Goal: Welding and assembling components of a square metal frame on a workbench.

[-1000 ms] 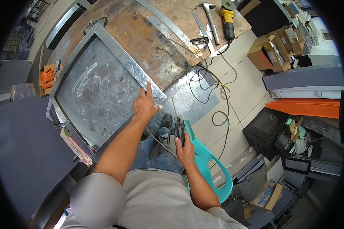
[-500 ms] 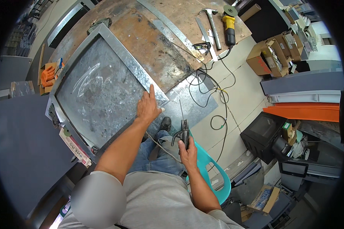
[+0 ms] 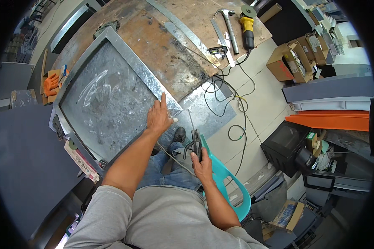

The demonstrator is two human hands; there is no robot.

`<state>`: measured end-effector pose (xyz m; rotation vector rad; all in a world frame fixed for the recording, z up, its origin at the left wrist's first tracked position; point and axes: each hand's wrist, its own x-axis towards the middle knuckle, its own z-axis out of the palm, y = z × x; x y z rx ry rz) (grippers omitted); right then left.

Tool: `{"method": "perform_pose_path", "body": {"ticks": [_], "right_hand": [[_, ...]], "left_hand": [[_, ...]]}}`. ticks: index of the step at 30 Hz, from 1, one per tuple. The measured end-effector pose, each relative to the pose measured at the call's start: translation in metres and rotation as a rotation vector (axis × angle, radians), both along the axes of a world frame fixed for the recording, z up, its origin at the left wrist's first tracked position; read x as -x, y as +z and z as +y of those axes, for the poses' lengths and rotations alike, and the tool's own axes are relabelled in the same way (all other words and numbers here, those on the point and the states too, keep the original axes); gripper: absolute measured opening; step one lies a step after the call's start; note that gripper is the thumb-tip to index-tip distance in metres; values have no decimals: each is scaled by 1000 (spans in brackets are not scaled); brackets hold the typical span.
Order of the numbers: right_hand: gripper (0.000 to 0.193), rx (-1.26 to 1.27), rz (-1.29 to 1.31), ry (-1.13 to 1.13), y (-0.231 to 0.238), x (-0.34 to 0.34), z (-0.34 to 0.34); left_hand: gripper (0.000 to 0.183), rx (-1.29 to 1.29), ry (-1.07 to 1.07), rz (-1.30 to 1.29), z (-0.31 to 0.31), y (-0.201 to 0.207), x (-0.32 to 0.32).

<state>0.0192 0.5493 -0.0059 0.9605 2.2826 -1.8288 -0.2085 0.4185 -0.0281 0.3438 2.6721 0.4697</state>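
Note:
A grey metal frame (image 3: 139, 70) lies on the worktable. My left hand (image 3: 158, 118) grips it near its closest right corner, with the index finger stretched along the top of the bar. The thumb, whose tip looks white, points out to the right. My right hand (image 3: 202, 166) is closed around the handle of a welding electrode holder (image 3: 196, 143). A thin electrode rod (image 3: 191, 120) sticks up from its jaws, its tip just right of the frame's corner; I cannot tell whether they touch. A cable (image 3: 176, 159) runs across my lap.
A long metal strip (image 3: 183, 29), a hammer (image 3: 230, 31) and a yellow angle grinder (image 3: 247, 31) lie on the worktable (image 3: 153, 37). Black cables (image 3: 245, 112) loop over the floor. A turquoise chair (image 3: 237, 186) stands by my right arm. Cardboard boxes (image 3: 280, 68) sit farther right.
My right hand has shifted slightly left with the electrode holder, bringing the rod's tip closer to the frame's corner. My left hand keeps its place on the frame.

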Motion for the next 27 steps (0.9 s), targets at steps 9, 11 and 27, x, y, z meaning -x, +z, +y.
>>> {"method": "perform_pose_path", "body": {"ticks": [9, 11, 27], "right_hand": [[28, 9, -23, 6, 0, 3, 1], [28, 29, -14, -20, 0, 3, 2], [22, 172, -105, -122, 15, -3, 0]], "left_hand": [[118, 41, -56, -14, -2, 13, 6], [115, 78, -71, -19, -4, 17, 6], [60, 233, 2, -544, -99, 4, -2]]}}
